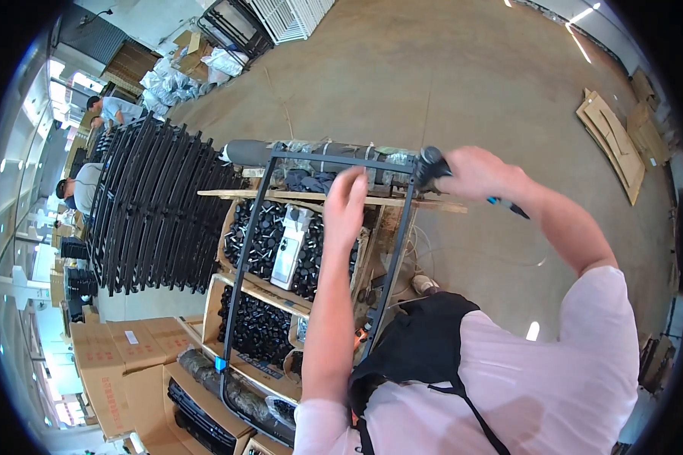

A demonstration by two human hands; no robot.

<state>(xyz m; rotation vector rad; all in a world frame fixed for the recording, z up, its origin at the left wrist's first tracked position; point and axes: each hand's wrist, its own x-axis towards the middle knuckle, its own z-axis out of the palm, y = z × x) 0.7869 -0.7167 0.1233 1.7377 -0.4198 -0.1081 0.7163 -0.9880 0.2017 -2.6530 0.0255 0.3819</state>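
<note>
Because the black metal tube frame (341, 159) lies over a grey wrapped roll (247, 153), it could slide or bounce under a blow and come to rest askew. A smartphone (287, 258) sits inside its outline on loose black-capped feet (269, 241) (a risky perch), where a dropped tool could crack it. The left hand (347, 199) is close to the top bar — I cannot tell whether its fingers are apart or pinching something — so a stray stroke could catch them. The right hand (474, 174) is clamped on a black mallet (432, 165), its head at the far right corner; a glancing hit could mark the tube.

Around, stacked black frames (152, 205) crowd the left, above brown cartons (129, 371); a wooden plank (432, 204) crosses beneath, jutting right; flattened cardboard (613, 144) lies well apart.
</note>
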